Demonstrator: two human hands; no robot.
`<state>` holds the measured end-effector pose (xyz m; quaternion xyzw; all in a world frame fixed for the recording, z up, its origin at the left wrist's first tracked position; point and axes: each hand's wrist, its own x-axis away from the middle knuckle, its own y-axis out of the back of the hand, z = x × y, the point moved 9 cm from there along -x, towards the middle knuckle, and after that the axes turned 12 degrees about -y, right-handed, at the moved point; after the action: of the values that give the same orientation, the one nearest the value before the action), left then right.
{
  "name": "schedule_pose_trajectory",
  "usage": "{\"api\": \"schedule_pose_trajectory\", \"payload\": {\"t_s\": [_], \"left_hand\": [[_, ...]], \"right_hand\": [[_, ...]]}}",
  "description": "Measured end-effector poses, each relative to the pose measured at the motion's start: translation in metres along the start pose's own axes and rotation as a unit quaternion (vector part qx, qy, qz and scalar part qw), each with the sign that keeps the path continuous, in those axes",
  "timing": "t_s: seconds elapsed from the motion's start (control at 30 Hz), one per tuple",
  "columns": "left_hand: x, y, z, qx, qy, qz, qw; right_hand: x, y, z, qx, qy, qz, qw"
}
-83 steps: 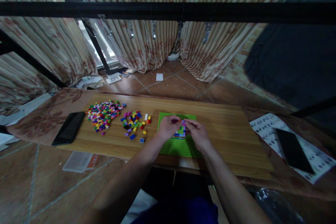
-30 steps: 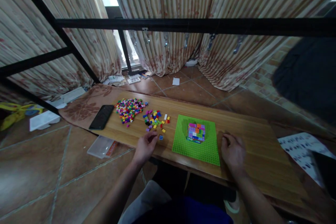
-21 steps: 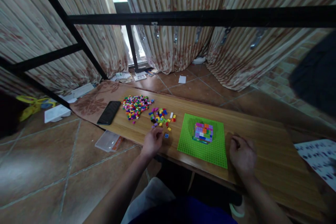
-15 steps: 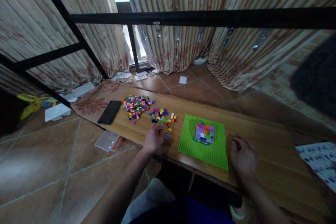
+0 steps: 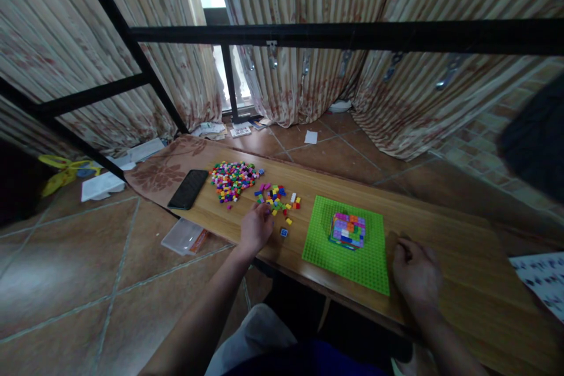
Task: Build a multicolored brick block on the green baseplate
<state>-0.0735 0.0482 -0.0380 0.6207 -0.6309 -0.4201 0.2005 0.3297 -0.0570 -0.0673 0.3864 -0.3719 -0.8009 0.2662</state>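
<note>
At the near edge of a small loose group of toy bricks (image 5: 277, 200), my left hand (image 5: 256, 229) is closed, thumb and fingers together. Whatever its fingertips hold is too small or hidden to make out. A blue brick (image 5: 284, 232) lies on the wood just right of it. To the right, a green baseplate (image 5: 317, 247) carries a block-shaped build of multicoloured bricks (image 5: 348, 230). Beyond the plate's right edge, my right hand (image 5: 416, 270) rests on the table with fingers curled, apart from the plate. The inside of its grip is hidden.
A larger heap of mixed bricks (image 5: 233, 180) lies farther left on the wooden table (image 5: 462, 258), beside a black phone (image 5: 188, 189). A clear plastic box (image 5: 183, 237) is below the table's near left edge. A printed sheet (image 5: 540, 279) is at far right.
The whole view has shifted slightly, moving the scene right and down. My left hand has moved slightly left, away from the blue brick. My right hand stays curled beside the baseplate.
</note>
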Motion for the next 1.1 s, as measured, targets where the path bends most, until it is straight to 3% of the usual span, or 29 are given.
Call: {"api": "schedule_pose_trajectory", "payload": {"t_s": [0.2, 0.33, 0.47, 0.6, 0.67, 0.73, 0.8, 0.87, 1.0, 1.1], "left_hand": [[-0.002, -0.010, -0.014, 0.011, -0.056, 0.007, 0.998], [-0.001, -0.013, -0.021, 0.111, -0.090, 0.002, 0.990], [0.004, -0.007, -0.016, 0.220, -0.083, -0.038, 0.971], [0.012, 0.021, 0.022, 0.196, -0.001, -0.130, 0.972], [0.019, 0.044, 0.054, 0.121, 0.070, -0.190, 0.972], [0.025, 0.062, 0.082, 0.035, 0.130, -0.206, 0.969], [0.026, 0.072, 0.101, -0.035, 0.162, -0.190, 0.968], [0.021, 0.074, 0.109, -0.089, 0.157, -0.151, 0.972], [0.010, 0.067, 0.101, -0.148, 0.127, -0.076, 0.978], [0.005, 0.066, 0.092, -0.149, 0.117, -0.064, 0.980]], "right_hand": [[0.001, 0.000, 0.001, 0.003, 0.009, -0.002, 1.000], [0.001, 0.001, 0.001, 0.008, 0.017, -0.004, 1.000], [0.001, 0.000, 0.001, 0.006, 0.024, 0.002, 1.000], [0.001, -0.001, -0.004, 0.020, 0.007, 0.002, 1.000], [0.001, -0.002, -0.004, 0.019, 0.011, 0.006, 1.000], [0.001, -0.002, -0.002, 0.021, 0.023, 0.009, 0.999], [0.001, -0.002, 0.000, 0.022, 0.027, 0.008, 0.999], [0.001, -0.002, 0.000, 0.024, 0.021, 0.007, 0.999], [0.002, -0.001, -0.001, 0.021, 0.006, -0.003, 1.000], [0.002, -0.001, 0.000, 0.012, 0.008, -0.009, 1.000]]}}
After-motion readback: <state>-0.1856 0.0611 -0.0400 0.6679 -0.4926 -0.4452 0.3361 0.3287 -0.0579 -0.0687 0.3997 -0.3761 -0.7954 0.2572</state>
